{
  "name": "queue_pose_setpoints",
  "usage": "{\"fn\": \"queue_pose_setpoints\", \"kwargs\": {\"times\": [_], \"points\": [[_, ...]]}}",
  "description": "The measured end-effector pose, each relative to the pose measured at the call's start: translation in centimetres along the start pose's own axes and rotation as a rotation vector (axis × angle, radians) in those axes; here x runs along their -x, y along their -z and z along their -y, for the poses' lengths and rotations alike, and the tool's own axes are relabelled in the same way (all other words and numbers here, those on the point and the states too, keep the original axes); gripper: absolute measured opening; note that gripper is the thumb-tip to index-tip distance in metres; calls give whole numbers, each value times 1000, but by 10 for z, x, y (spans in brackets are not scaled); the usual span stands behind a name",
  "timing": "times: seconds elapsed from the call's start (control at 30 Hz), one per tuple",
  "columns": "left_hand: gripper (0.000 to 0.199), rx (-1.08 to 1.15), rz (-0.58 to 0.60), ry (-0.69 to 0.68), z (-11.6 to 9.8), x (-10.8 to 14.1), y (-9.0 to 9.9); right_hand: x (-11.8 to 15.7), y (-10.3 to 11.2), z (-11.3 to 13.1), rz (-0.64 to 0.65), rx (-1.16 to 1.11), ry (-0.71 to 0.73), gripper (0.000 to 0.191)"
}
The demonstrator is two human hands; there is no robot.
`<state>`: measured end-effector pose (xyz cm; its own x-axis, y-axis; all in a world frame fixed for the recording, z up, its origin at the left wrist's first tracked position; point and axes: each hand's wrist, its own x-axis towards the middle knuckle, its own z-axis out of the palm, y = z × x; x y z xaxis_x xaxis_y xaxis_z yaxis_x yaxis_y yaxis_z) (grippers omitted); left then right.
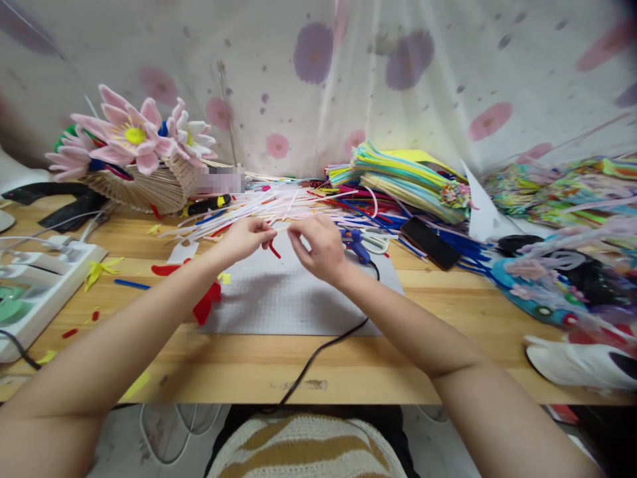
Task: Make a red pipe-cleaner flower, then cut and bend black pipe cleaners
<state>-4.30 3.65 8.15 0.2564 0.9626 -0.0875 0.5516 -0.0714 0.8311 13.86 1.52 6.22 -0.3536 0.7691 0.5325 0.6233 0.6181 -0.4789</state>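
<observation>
Both hands are raised over the grey cutting mat (298, 305), their fingertips close together. My left hand (249, 239) pinches a short red pipe cleaner (275, 251), whose end hangs below the fingertips. Opposite it, my right hand (318, 247) has thumb and fingers closed in a pinch; what lies in them is too small to make out. A blue glue gun (354, 244) rests just beyond the right wrist. Red fuzzy pieces (206, 304) lie by my left forearm, partly hidden by it.
Loose pipe cleaners (279, 202) spread across the back, beside a thick bundle (408, 179). A phone (430, 243) lies at right. At left are a power strip (74, 292) and a basket (144, 189) of pink fuzzy flowers. The glue gun's black cord (318, 352) crosses the front edge.
</observation>
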Motion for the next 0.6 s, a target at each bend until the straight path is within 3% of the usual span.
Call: {"fn": "queue_pose_setpoints", "kwargs": {"times": [0.2, 0.3, 0.5, 0.6], "points": [[21, 308, 203, 162, -9, -10, 12, 12, -24, 3, 332, -211, -288, 31], [20, 336, 205, 194, -10, -10, 13, 9, -30, 2, 311, -268, -339, 19], [18, 341, 214, 149, -3, -11, 10, 7, -31, 1, 345, -388, -367, 30], [20, 330, 230, 136, -2, -10, 10, 6, -29, -2, 268, -517, -435, 28]]}}
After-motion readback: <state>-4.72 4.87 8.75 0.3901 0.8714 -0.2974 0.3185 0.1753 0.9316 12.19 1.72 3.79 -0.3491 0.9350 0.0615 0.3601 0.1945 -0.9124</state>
